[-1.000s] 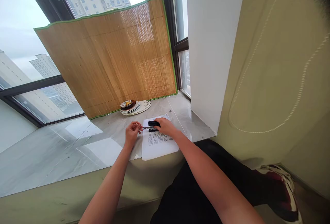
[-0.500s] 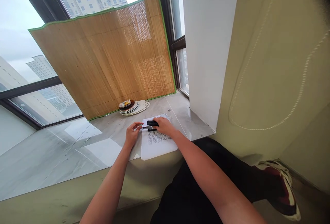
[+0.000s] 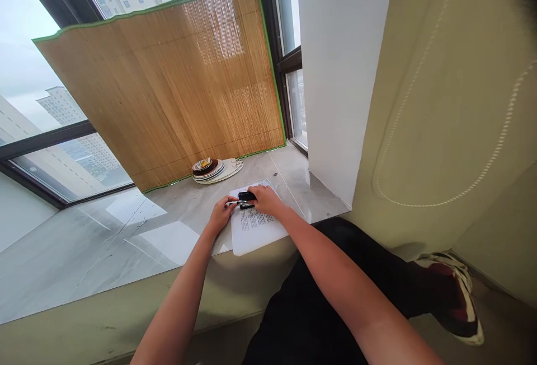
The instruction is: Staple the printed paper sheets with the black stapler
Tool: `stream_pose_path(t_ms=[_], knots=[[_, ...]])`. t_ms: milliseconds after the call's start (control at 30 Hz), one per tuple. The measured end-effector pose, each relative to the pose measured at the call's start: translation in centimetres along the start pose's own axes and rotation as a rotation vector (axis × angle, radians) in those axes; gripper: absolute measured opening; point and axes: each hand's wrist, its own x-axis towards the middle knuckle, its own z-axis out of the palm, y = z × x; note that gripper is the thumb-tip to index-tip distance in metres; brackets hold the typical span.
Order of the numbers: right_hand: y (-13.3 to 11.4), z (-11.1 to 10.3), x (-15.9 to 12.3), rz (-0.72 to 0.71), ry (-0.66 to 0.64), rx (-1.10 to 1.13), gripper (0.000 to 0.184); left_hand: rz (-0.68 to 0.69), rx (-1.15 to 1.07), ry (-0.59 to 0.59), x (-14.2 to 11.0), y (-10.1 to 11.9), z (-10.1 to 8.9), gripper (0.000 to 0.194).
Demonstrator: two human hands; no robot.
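Observation:
A black stapler [image 3: 246, 196] is held over printed paper sheets [image 3: 258, 235] on the window sill. My right hand [image 3: 267, 200] is closed around its right part, with the fingers over the black top. At the stapler's left end, a thin silvery metal piece sticks out. My left hand [image 3: 220, 214] pinches this piece between thumb and fingertips. Whether it is the staple tray or a strip of staples is too small to tell. The sheets lie under the stapler, and their near edge reaches the sill's front edge.
A stack of plates [image 3: 210, 172] stands behind the hands, against a bamboo mat [image 3: 176, 96] leaning on the window. The grey sill [image 3: 104, 264] runs off to the left. A white wall corner [image 3: 335, 102] rises at right, beside a hanging bead chain [image 3: 423, 205].
My left hand has moved slightly right, closer to the stapler, and its fingers have drawn together on the metal piece. The right hand keeps hold of the stapler. The view has shifted a little.

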Motion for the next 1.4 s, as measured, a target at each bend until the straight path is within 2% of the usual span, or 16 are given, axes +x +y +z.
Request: stream_pose_path(t_ms=[267, 433, 667, 800, 1133, 1300, 1400], knots=[[0.4, 0.6, 0.2, 0.02, 0.021, 0.013, 0.03, 0.0, 0.035, -0.02, -0.2, 0.3, 0.0, 0.026], [0.5, 0.8, 0.5, 0.058, 0.046, 0.039, 0.033, 0.015, -0.022, 0.011, -0.3, 1.2, -0.2, 0.024], [1.4, -1.0, 0.5, 0.097, 0.069, 0.26, 0.03, 0.002, -0.137, 0.096, -0.7, 2.0, -0.4, 0.024], [2.5, -2.1, 0.4, 0.11, 0.054, 0.333, 0.028, 0.026, -0.121, 0.064, -0.9, 2.0, -0.5, 0.022], [3.1, -2.8, 0.3, -0.072, 0.074, 0.395, 0.032, 0.116, -0.164, 0.057, -1.1, 2.6, -0.8, 0.011], [2.9, -2.3, 0.4, -0.167, 0.039, 0.414, 0.036, 0.145, -0.145, -0.015, -1.3, 2.8, -0.7, 0.017], [2.4, -1.4, 0.6, -0.244, 0.018, 0.431, 0.039, 0.125, -0.157, 0.017, -1.3, 2.7, -0.5, 0.026]])
